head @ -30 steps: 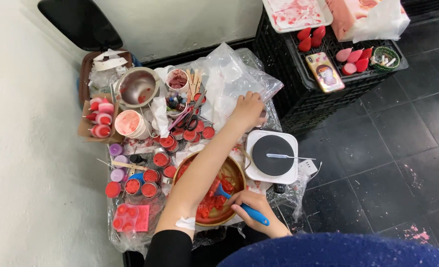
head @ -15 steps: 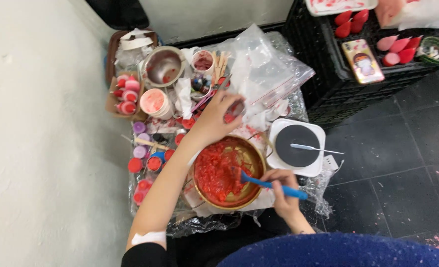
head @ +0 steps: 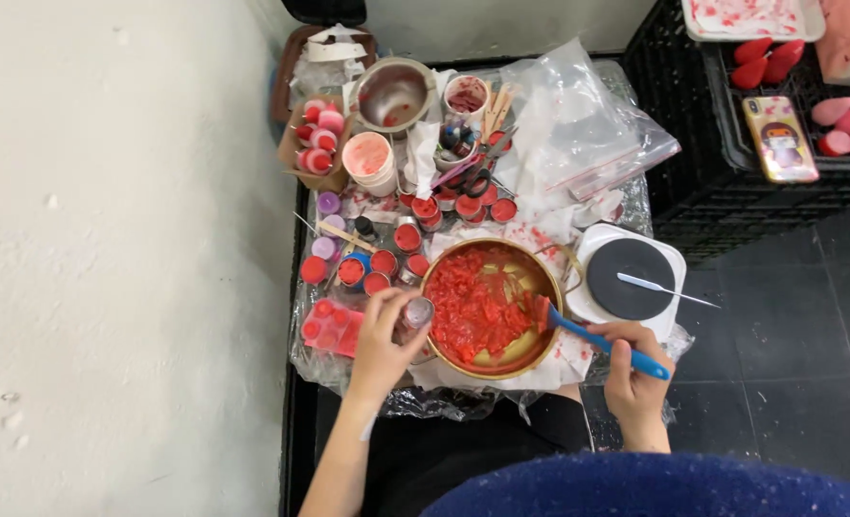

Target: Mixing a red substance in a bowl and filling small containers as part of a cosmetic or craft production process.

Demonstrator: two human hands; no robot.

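A brass-coloured bowl (head: 544,337) full of red waxy chunks (head: 477,306) stands at the near edge of a small plastic-covered table (head: 626,201). My left hand (head: 384,337) holds a small clear jar (head: 417,314) tilted against the bowl's left rim. My right hand (head: 635,373) grips a blue-handled spatula (head: 605,343) whose red blade rests in the chunks at the bowl's right side.
Several small red-filled pots (head: 383,260) crowd the table left of the bowl. A metal pot (head: 395,94), a white cup (head: 368,158) and clear plastic bags (head: 578,124) stand behind. A black round scale (head: 631,278) with a thin metal tool sits right. Black crates (head: 722,182) hold a phone.
My left hand came back from the pots at the table's middle with a small jar and now holds it at the bowl's left rim. The spatula stays in the bowl.
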